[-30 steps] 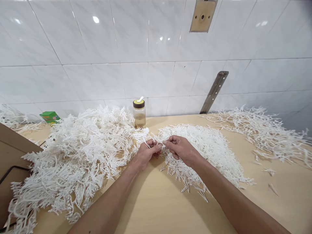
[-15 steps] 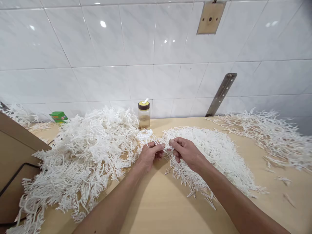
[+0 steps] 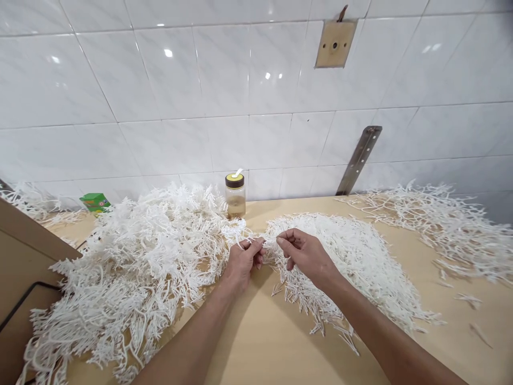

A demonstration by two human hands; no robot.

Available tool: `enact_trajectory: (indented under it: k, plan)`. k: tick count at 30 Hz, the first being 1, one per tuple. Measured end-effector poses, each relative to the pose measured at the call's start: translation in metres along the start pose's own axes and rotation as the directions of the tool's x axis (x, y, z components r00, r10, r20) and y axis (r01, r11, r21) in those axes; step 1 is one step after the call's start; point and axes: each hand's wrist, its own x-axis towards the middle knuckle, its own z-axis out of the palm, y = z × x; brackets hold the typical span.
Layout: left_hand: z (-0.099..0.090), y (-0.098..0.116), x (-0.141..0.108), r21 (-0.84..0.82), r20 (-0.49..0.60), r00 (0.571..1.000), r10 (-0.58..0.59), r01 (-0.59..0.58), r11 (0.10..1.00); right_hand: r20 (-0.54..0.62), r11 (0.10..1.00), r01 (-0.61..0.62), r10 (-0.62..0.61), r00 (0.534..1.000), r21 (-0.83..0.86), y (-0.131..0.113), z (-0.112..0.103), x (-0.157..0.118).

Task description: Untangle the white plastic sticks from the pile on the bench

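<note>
here, left fingers (image 3: pixel 255 247) clamp white strands (image 3: pixel 237 231); right fingers (image 3: pixel 286 246) meet at the pile's (image 3: pixel 344 256) edge, tabletop (image 3: pixel 256 331) spreading below.

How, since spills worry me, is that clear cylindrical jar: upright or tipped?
Upright: the clear cylindrical jar shows vertical sides, its dark-rimmed yellow lid uppermost.

Glossy and smooth across the wall tiles (image 3: pixel 168 147), smooth and wood-like on the tabletop (image 3: pixel 248 342), rough, matt and seemingly plastic through the white sprigs (image 3: pixel 160 235), clear and shiny on the jar (image 3: pixel 235 205), dull and metallic along the bracket (image 3: pixel 359 160), papery on the green box (image 3: pixel 94 202).
</note>
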Motion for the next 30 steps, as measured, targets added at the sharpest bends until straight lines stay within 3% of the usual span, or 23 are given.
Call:
enact_trajectory:
  k: [6,11,20,30]
  plan:
    - [0.001,0.002,-0.003,0.061,0.096,0.995,-0.023,0.017,0.998,-0.006,0.993,0.053,-0.054,0.999,-0.106,-0.002,0.003,-0.003]
    - [-0.001,0.009,-0.005,0.132,0.184,0.977,-0.104,0.080,0.988,-0.046,0.957,0.158,-0.174,0.984,-0.245,0.002,0.002,-0.004]
    - [-0.008,0.011,0.000,0.163,0.157,0.974,-0.163,0.137,0.977,0.017,0.766,0.460,-0.507,0.862,-0.449,0.003,0.004,-0.005]
    - [-0.004,0.016,-0.005,0.160,0.234,0.958,-0.164,0.128,0.979,-0.040,0.756,0.470,-0.545,0.838,-0.455,-0.001,0.000,-0.005]
